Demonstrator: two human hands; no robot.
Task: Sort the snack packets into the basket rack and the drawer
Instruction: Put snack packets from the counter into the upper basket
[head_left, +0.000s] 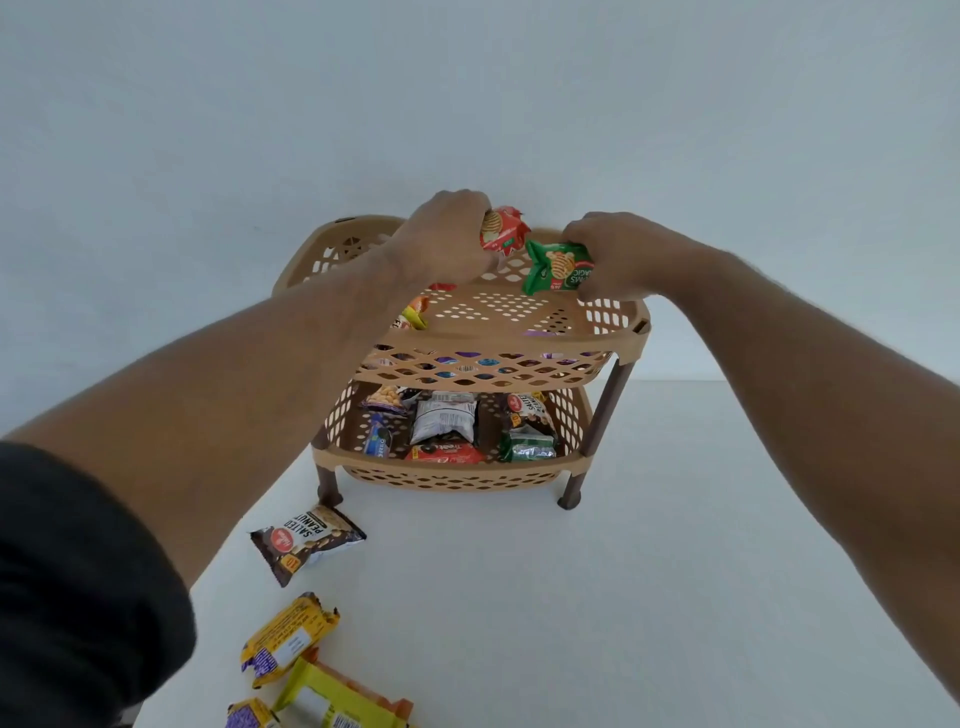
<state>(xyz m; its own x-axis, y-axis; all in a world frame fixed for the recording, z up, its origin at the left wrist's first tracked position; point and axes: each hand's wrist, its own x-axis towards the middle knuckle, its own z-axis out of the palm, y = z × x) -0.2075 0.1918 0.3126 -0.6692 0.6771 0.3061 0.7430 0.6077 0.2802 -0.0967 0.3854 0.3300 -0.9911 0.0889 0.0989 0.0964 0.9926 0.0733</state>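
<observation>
A tan plastic basket rack (498, 338) with brown legs stands on the white table. My left hand (441, 239) grips a red snack packet (503, 231) above the rack's top tier. My right hand (618, 254) holds a green snack packet (558, 266) beside it, over the same tier. An orange-yellow packet (415, 314) lies in the top tier, partly hidden by my left arm. The bottom tier holds several packets, among them a white one (445, 415), a red one (447, 453) and a green one (527, 447). No drawer is in view.
On the table in front of the rack lie a brown salted peanuts packet (306, 540), a yellow packet (288, 636), a yellow-green packet (337, 701) and a purple-yellow one (249, 717). A plain white wall stands behind the rack.
</observation>
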